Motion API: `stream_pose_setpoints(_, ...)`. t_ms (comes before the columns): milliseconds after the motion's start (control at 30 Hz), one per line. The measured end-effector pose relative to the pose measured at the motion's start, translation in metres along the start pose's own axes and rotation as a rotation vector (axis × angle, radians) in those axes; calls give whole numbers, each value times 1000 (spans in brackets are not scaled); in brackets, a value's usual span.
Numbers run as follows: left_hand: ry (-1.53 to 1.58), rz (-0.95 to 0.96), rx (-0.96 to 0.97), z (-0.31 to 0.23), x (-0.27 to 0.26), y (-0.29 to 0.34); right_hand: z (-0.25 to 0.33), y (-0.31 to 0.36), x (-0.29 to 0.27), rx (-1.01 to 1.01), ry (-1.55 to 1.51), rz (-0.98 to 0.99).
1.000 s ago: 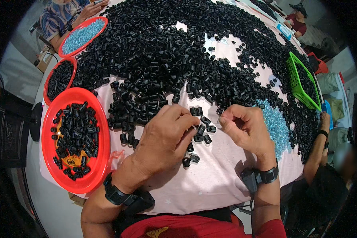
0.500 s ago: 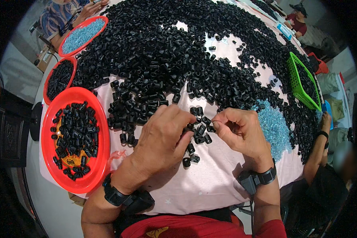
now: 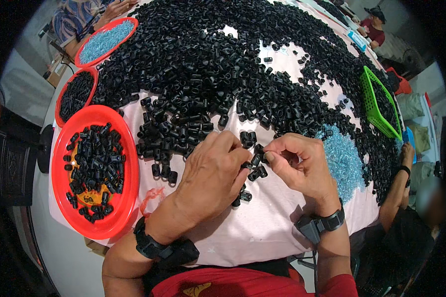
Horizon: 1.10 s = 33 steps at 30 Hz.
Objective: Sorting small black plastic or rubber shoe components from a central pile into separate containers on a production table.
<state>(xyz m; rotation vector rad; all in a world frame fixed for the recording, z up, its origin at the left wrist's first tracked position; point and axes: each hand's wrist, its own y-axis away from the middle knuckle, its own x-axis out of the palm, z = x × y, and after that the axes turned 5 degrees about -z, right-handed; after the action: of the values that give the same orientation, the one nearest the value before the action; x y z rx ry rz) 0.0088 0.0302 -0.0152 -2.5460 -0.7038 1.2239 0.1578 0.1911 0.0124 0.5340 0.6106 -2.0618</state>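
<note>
Over the pale pink tablecloth (image 3: 218, 237), my left hand (image 3: 210, 166) is closed, thumb and forefinger pinching a small black plastic sleeve (image 3: 247, 165) that is partly hidden. Just to its right, my right hand (image 3: 305, 161) is closed in a pinch, a small black plastic piece at its fingertips; its exact shape is covered. Between and around the fingertips lie several loose black sleeves (image 3: 255, 174), short and hollow. A red oval tray (image 3: 59, 198) of black pieces stands left of my left hand. Beside my right hand is a heap of clear bluish slivers (image 3: 343, 168).
A large pile of black sleeves (image 3: 198, 64) covers the far table. At left stand a red bowl of thin black parts (image 3: 93, 94) and a red tray of bluish slivers (image 3: 104, 43). A green basket (image 3: 381, 118) is at right. Other people sit around, one arm (image 3: 404, 168) at right.
My left hand has shifted a little right, bringing its fingertips closer to my right hand. The right hand stays nearly in place, still pinching.
</note>
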Motion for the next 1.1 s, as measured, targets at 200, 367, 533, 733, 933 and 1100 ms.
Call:
stream_pose_setpoints(200, 16, -19, 5, -3, 1, -3, -3, 1, 1, -32, -8, 5)
stream_pose_setpoints(367, 157, -52, -2, 5, -2, -5, -4, 1, 1, -78, -52, -40)
stream_pose_setpoints(533, 395, -103, -243, -5, -5, -5, -7, 1, 1, -98, -60, -65)
stream_pose_setpoints(733, 694, -19, -399, 1, -3, -3, -3, 6, 9, -85, -227, -59)
stream_pose_setpoints(933, 1158, 88, -670, -3, -11, -5, 2, 6, 13, -92, -225, -27)
stream_pose_setpoints(1100, 1204, 37, -620, -3, -3, -4, -1, 5, 14, -119, -237, -50)
